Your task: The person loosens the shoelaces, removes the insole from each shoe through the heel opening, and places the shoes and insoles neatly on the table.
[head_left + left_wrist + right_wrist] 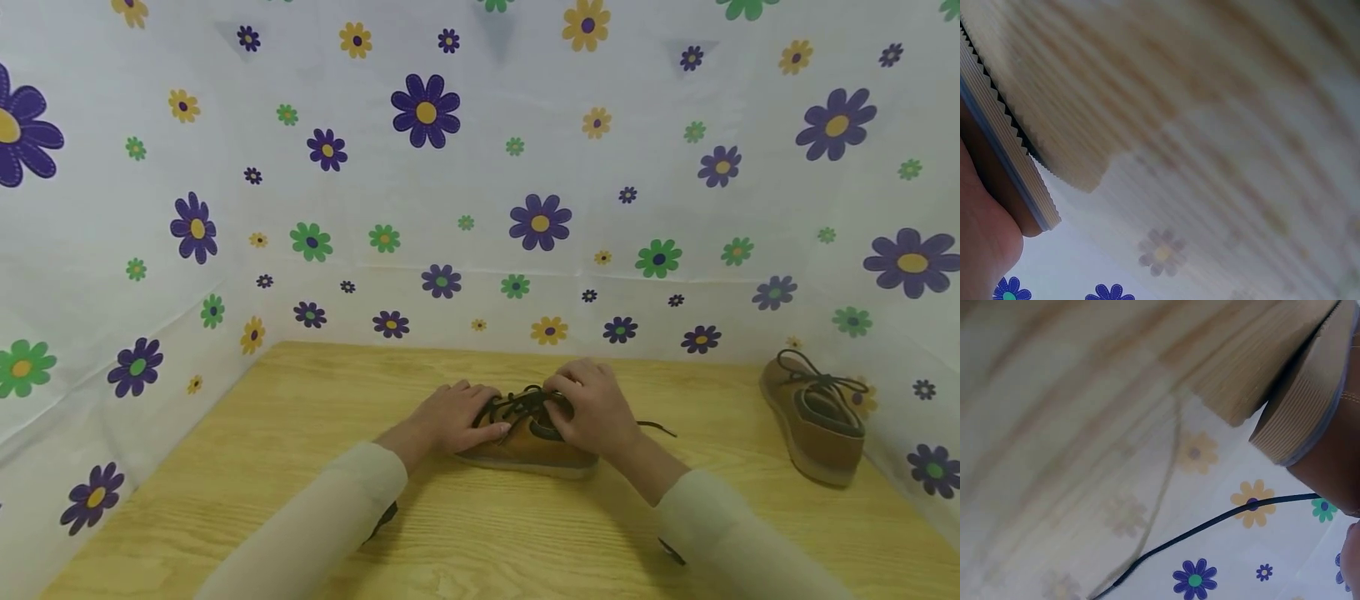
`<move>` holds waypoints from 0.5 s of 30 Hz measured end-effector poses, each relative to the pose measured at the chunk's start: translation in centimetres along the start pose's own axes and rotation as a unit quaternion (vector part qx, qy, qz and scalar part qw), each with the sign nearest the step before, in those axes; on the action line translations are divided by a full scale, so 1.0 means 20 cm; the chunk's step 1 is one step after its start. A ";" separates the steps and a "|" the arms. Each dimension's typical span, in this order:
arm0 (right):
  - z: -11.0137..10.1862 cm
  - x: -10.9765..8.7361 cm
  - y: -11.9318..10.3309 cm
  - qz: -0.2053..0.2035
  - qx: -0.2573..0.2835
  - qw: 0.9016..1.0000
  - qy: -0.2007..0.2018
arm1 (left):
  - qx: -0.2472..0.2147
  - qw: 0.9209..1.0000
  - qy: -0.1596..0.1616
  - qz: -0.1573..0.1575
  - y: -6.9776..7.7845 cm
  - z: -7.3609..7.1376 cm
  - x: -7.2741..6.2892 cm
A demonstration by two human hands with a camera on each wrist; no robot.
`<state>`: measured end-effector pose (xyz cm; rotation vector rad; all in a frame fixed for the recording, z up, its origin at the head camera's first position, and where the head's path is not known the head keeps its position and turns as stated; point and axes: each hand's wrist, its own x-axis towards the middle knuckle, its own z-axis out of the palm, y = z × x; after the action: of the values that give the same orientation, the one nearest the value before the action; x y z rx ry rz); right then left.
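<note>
A brown shoe (517, 454) with a pale sole lies on the table before me, its toe to the left. Across its toe end my left hand (453, 421) grips it, thumb on the near side and fingers over the far side. My right hand (597, 412) is at the ankle opening and pinches the black shoelace (517, 404) near the top eyelets; its fingertips are partly hidden. A loose lace end (657, 427) trails on the table to the right. In the left wrist view the ridged sole (1010, 131) stands beside the hand's edge (988, 219).
A second brown shoe (821, 421), its laces in a bow, stands at the right end of the wood-grain table (285, 467). White sheeting (480, 167) with printed flowers encloses the back and both sides.
</note>
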<state>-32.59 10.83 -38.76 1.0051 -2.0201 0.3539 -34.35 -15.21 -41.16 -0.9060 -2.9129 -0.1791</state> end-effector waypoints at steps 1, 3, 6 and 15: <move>0.00 0.00 0.00 0.005 0.004 1.000 -0.008 | 0.000 1.000 0.000 0.000 0.00 0.00 0.00; 0.00 0.01 -0.01 0.015 0.009 1.000 -0.022 | 0.001 1.000 0.002 0.002 0.00 0.00 0.00; 0.00 0.02 -0.02 0.019 0.006 0.999 -0.035 | -0.001 1.000 0.007 0.006 -0.01 0.00 0.00; 0.02 0.02 -0.02 0.001 0.012 0.999 -0.041 | -0.001 1.000 0.001 -0.002 -0.01 0.01 0.00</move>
<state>-32.64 10.08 -38.73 1.0488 -2.0944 0.3445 -34.44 -15.34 -41.32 -0.8996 -2.9143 -0.1831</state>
